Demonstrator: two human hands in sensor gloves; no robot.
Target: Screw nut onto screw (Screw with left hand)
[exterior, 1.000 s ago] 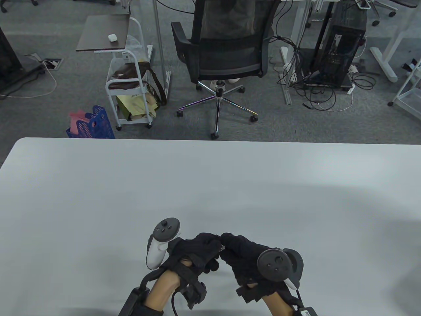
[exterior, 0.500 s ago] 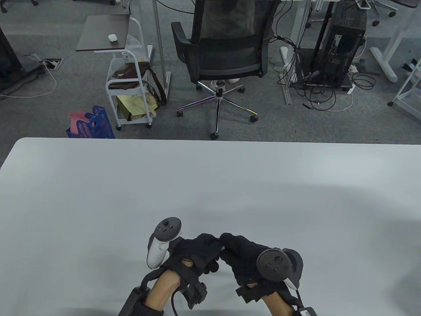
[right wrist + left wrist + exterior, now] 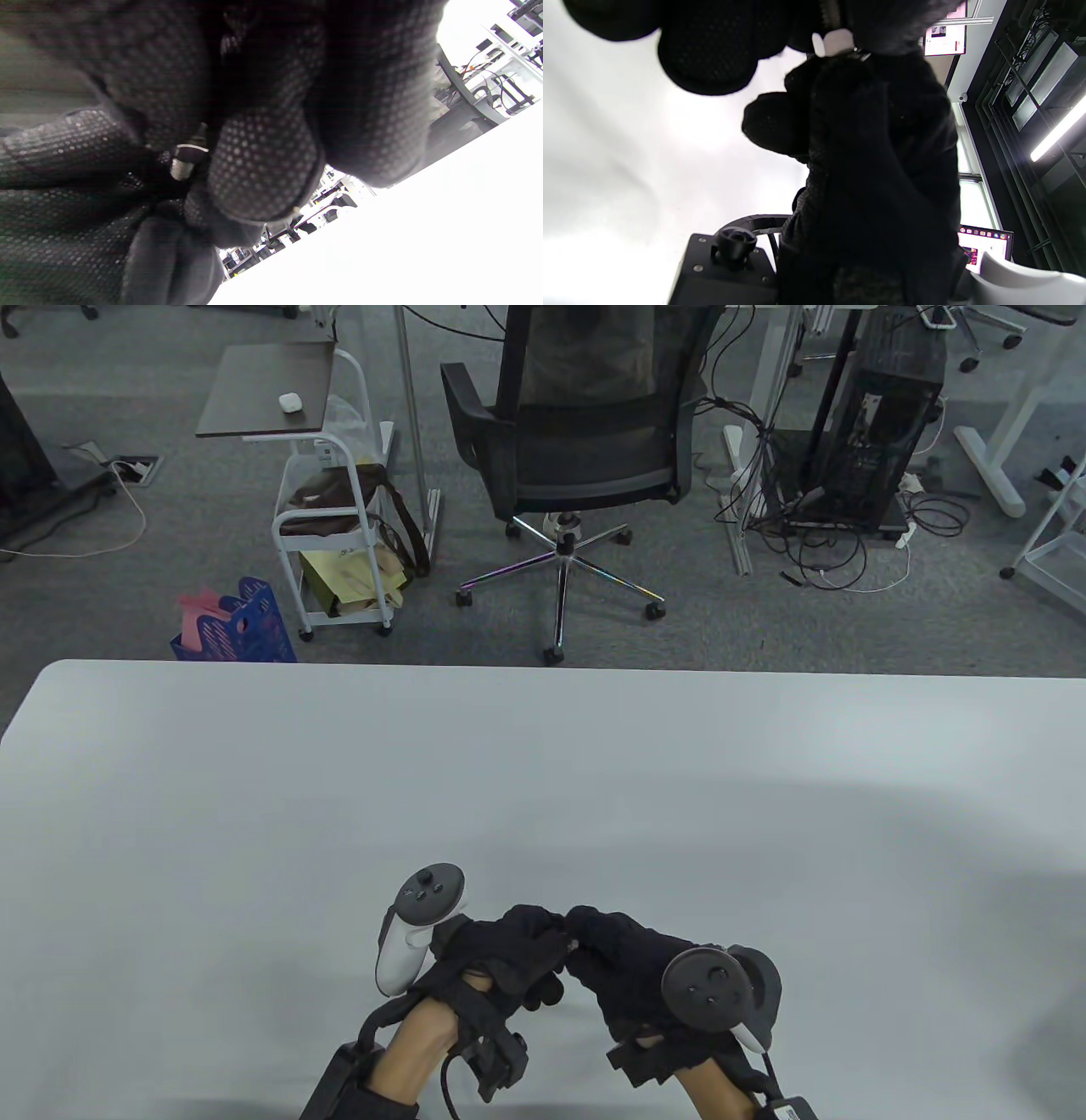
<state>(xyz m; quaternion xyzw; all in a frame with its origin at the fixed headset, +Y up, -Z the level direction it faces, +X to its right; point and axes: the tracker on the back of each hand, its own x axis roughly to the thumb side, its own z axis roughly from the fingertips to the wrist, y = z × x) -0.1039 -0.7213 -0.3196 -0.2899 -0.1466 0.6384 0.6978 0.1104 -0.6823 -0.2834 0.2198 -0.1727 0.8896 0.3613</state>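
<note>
Both gloved hands meet fingertip to fingertip low over the white table [image 3: 543, 780], near its front edge. My left hand [image 3: 509, 952] pinches a small pale nut [image 3: 834, 42] with its fingertips. My right hand [image 3: 628, 971] pinches a small metal screw [image 3: 185, 163] between thumb and fingers, and it points toward the left hand. In the table view only a small glint of the metal parts [image 3: 573, 943] shows between the two hands. The gloves hide most of both parts, so how far the nut sits on the screw cannot be told.
The table around the hands is bare. Beyond its far edge stand an office chair [image 3: 585, 449], a white trolley with bags [image 3: 339, 551] and a blue basket [image 3: 242, 628] on the floor.
My left hand has turned slightly at the wrist, and its tracker and forearm have shifted a little to the left. My right hand has stayed still.
</note>
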